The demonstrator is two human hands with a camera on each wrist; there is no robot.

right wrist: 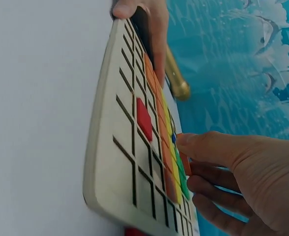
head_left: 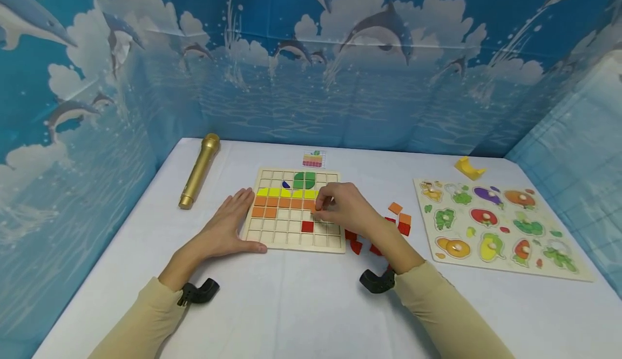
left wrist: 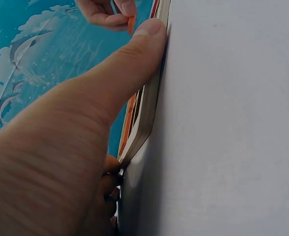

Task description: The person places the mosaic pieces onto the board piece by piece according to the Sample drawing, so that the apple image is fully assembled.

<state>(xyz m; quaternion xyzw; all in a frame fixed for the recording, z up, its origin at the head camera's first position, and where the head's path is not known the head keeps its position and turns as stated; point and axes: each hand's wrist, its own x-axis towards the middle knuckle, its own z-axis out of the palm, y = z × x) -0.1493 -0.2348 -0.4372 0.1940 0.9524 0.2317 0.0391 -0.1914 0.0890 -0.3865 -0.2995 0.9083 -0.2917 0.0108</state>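
A wooden grid board (head_left: 294,238) lies on the white table. My left hand (head_left: 225,225) rests against its left side, fingers straight along the edge and thumb along the front edge. Between thumb and fingers, my right hand (head_left: 347,205) pinches an orange square tile (right wrist: 184,160) close over the board's right half. Set in the board are a row of yellow tiles (head_left: 274,192), orange tiles (head_left: 270,202) below it, green tiles (head_left: 304,180) near the top and a small blue piece (head_left: 285,184). A red tile (head_left: 307,227) sits alone in a lower row.
Loose red tiles (head_left: 356,247) and orange tiles (head_left: 395,208) lie right of the board, partly behind my right forearm. A small pattern card (head_left: 313,159) is behind it. A gold microphone (head_left: 199,173) lies left; a vegetable puzzle board (head_left: 466,224) and a yellow curved piece (head_left: 469,168) are right.
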